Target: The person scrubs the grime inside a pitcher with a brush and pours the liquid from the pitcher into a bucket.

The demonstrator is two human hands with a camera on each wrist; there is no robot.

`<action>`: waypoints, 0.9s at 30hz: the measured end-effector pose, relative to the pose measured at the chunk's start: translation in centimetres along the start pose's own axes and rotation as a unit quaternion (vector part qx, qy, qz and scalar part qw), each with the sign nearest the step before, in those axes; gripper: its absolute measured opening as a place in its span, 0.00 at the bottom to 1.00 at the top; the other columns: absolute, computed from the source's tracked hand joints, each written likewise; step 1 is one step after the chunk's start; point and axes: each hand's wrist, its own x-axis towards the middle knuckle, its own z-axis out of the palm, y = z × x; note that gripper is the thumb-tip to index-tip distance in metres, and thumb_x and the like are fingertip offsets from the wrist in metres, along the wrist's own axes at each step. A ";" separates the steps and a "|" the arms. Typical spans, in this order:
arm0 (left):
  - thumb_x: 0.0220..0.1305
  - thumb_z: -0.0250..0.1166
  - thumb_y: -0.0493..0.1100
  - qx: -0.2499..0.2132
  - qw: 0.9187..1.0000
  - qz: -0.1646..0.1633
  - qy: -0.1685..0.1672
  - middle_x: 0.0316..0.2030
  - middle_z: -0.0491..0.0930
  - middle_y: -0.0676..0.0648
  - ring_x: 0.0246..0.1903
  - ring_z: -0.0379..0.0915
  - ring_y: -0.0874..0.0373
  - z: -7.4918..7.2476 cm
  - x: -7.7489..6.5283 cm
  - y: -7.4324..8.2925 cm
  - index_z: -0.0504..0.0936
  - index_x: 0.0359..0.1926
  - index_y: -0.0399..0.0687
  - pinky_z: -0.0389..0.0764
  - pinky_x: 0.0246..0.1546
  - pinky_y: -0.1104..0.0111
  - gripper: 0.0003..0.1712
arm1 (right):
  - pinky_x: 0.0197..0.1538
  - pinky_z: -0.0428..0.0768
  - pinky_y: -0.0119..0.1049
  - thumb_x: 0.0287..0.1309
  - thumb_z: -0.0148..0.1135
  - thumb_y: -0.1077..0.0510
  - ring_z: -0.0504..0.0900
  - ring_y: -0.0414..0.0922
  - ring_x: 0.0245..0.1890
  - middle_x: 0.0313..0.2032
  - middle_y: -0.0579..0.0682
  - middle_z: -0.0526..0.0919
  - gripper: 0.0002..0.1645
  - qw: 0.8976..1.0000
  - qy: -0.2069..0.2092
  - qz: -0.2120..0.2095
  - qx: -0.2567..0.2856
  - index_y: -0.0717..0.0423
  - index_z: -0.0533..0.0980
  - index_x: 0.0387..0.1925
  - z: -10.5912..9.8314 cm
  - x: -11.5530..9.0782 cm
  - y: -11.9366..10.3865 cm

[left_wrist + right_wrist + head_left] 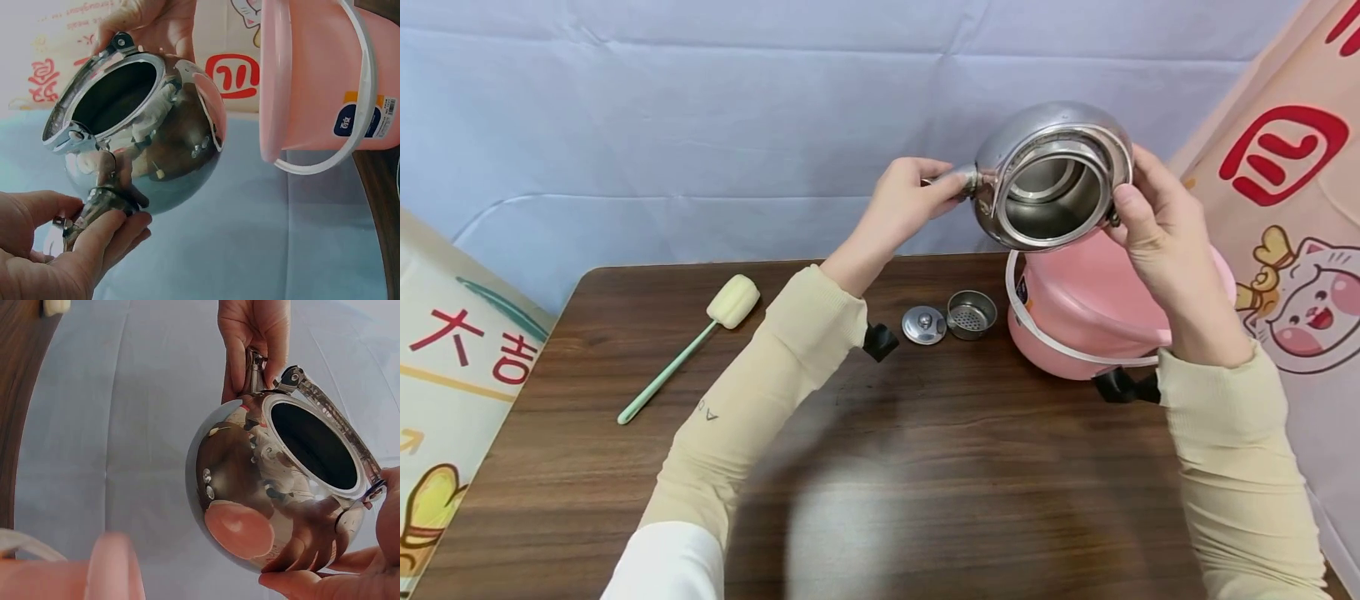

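Note:
A shiny stainless steel teapot is held up above the back of the table, tilted so its lidless mouth faces the head view. My left hand pinches its spout between thumb and fingers. On the opposite side, my right hand grips the round body, thumb near the rim and fingers against the wall. The teapot's carrying handle lies folded down along the rim. Below, a small round lid and a perforated metal strainer rest side by side on the table.
A pink bucket with a white handle stands at the table's back right, just under the teapot. To the left lies a sponge brush with a green stick. Pale cloth hangs behind the wooden table.

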 end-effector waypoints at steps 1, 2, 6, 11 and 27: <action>0.63 0.56 0.37 -0.011 1.000 -0.003 -0.005 0.46 0.77 0.38 0.43 0.78 0.55 0.2 0.2 0.0 0.72 0.53 0.30 0.75 0.38 0.80 0.19 | 0.42 0.76 0.26 0.61 0.52 0.62 0.74 0.46 0.47 0.51 0.58 0.70 0.24 1.000 -0.002 -0.005 0.006 0.60 0.66 0.60 -0.2 0.0 0.0; 0.63 0.56 0.36 -0.029 0.999 -0.009 -0.010 0.47 0.76 0.37 0.45 0.77 0.54 0.4 0.3 0.1 0.72 0.54 0.29 0.75 0.38 0.80 0.19 | 0.43 0.76 0.27 0.61 0.52 0.62 0.73 0.47 0.47 0.51 0.57 0.70 0.25 1.000 -0.005 -0.009 0.013 0.60 0.66 0.60 -0.5 0.0 0.0; 0.63 0.55 0.33 -0.083 0.996 -0.024 -0.022 0.49 0.75 0.35 0.47 0.76 0.51 1.1 0.9 0.1 0.71 0.53 0.26 0.76 0.38 0.78 0.19 | 0.43 0.76 0.27 0.59 0.54 0.63 0.73 0.46 0.47 0.51 0.56 0.71 0.26 0.999 -0.012 -0.022 0.027 0.60 0.65 0.60 -1.4 0.1 -0.1; 0.63 0.55 0.32 -0.123 0.992 -0.024 -0.023 0.48 0.76 0.34 0.47 0.76 0.50 2.1 1.4 -0.2 0.73 0.51 0.25 0.76 0.38 0.77 0.17 | 0.42 0.77 0.27 0.58 0.57 0.64 0.73 0.45 0.45 0.50 0.57 0.72 0.28 0.998 -0.013 -0.039 0.040 0.62 0.65 0.60 -2.1 0.1 0.0; 0.61 0.58 0.35 -0.133 0.990 0.028 -0.020 0.49 0.77 0.40 0.46 0.77 0.58 4.3 1.9 -1.6 0.76 0.50 0.30 0.75 0.39 0.79 0.17 | 0.36 0.73 0.17 0.67 0.43 0.57 0.75 0.36 0.41 0.55 0.47 0.71 0.26 0.973 0.054 -0.018 -0.221 0.47 0.59 0.65 -3.1 -0.8 -0.8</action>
